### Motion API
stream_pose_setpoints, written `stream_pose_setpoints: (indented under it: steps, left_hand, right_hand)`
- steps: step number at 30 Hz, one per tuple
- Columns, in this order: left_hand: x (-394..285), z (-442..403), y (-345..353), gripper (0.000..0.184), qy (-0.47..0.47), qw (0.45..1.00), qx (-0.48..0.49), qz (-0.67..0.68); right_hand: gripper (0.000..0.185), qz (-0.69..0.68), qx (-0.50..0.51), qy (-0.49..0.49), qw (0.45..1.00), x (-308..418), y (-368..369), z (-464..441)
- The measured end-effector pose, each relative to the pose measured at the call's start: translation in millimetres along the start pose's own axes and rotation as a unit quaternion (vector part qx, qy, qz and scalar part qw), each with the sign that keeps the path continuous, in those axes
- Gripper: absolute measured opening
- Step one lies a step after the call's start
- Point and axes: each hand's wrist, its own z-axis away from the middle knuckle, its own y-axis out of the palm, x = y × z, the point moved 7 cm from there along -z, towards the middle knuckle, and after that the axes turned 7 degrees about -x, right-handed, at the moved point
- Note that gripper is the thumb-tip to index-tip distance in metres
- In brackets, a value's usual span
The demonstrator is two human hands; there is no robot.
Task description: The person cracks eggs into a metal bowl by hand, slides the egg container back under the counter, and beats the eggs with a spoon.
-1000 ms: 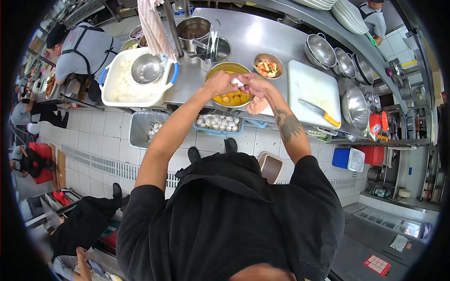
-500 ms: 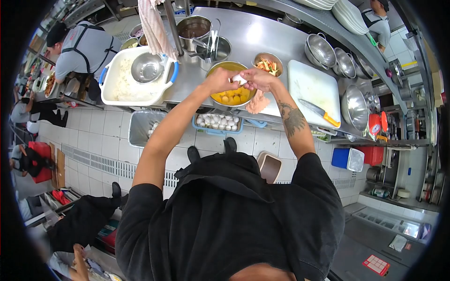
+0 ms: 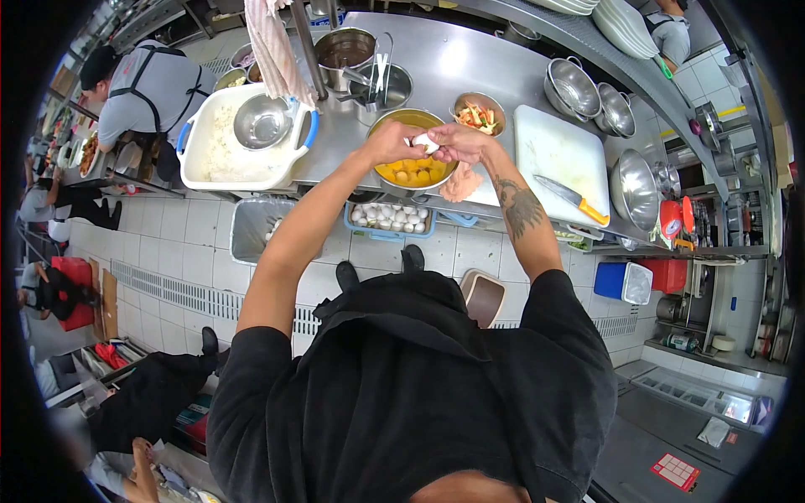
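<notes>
Both my hands meet over a metal bowl of cracked eggs (image 3: 415,173), where several yolks sit in yellow liquid. My left hand (image 3: 394,142) is closed on one side of a white egg (image 3: 426,142); my right hand (image 3: 461,142) grips its other side with the fingertips. Whether the shell is fully split cannot be made out, since fingers cover part of it. A pinkish cloth-like item (image 3: 461,183) lies at the counter edge by my right wrist. Below the counter stands a blue crate of white eggs (image 3: 389,236).
A cutting board (image 3: 562,138) with an orange-handled knife (image 3: 574,201) lies at right. Behind my hands stand a bowl of cut vegetables (image 3: 478,102) and metal pots (image 3: 345,40). At left are a white tub (image 3: 197,172), a grey bin (image 3: 247,220) and a co-worker (image 3: 159,80).
My hands stay over the bowl with the egg between them. They have shifted only very slightly.
</notes>
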Motion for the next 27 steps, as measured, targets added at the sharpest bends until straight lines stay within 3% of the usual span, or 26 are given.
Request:
stream_pose_setpoints:
  steps: [5,12,15,18,21,25,27]
  left_hand:
    - [-1.0,3.1,-4.5,0.037,-0.011,1.000,-0.012,0.013]
    - [13.9,-1.3,-5.5,0.037,0.041,0.998,-0.020,-0.036]
    - [4.5,-1.7,-6.2,0.033,0.059,0.995,0.013,-0.084]
    - [-6.3,-4.4,-6.6,0.030,0.101,0.986,0.029,-0.127]
    - [-19.6,-6.4,-11.4,0.030,0.130,0.980,0.007,-0.153]
    - [-56.3,-0.2,-46.9,0.027,0.112,0.971,0.000,-0.213]
    - [-60.9,28.3,-82.4,0.025,0.080,0.968,0.002,-0.239]
  right_hand:
    - [0.032,0.026,0.007,0.018,0.999,1.9,-2.9,-5.0]
    - [0.034,0.138,0.006,0.029,0.990,7.8,-5.4,-1.3]
    - [0.043,0.425,-0.088,0.037,0.900,29.4,2.4,5.9]
    - [0.049,0.548,-0.150,-0.023,0.823,48.1,14.2,10.8]
    - [0.046,0.594,-0.220,-0.143,0.761,65.1,22.3,21.3]
    - [0.043,0.498,-0.228,-0.237,0.802,78.9,43.4,26.1]
    - [0.041,0.390,-0.198,-0.188,0.879,87.9,85.1,21.9]
